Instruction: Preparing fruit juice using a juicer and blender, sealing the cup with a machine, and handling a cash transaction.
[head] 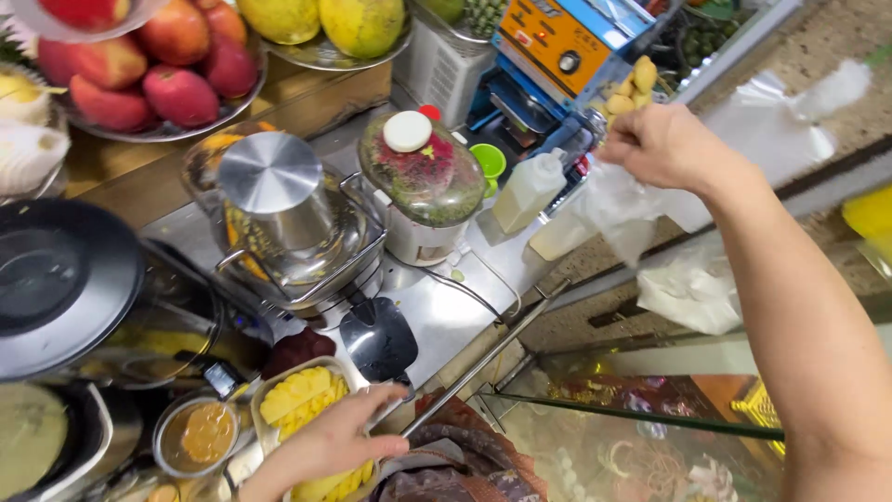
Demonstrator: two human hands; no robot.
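My left hand (pixel 321 446) rests on the near edge of a clear container of sliced yellow fruit (pixel 299 398) at the bottom of the view. My right hand (pixel 662 144) is raised at the upper right, fingers closed on a thin clear plastic bag (pixel 618 209) that hangs below it. A piece of knobbly ginger root (pixel 632 85) shows just above that hand; I cannot tell whether the hand holds it.
A steel juicer (pixel 279 214) and a blender with red contents (pixel 423 181) stand on the steel counter (pixel 446 316). A bowl of red apples (pixel 158 65), mangoes (pixel 325 23), a sealing machine (pixel 567 46), a white squeeze bottle (pixel 528 191) and a small tub of orange sauce (pixel 203 435) surround them.
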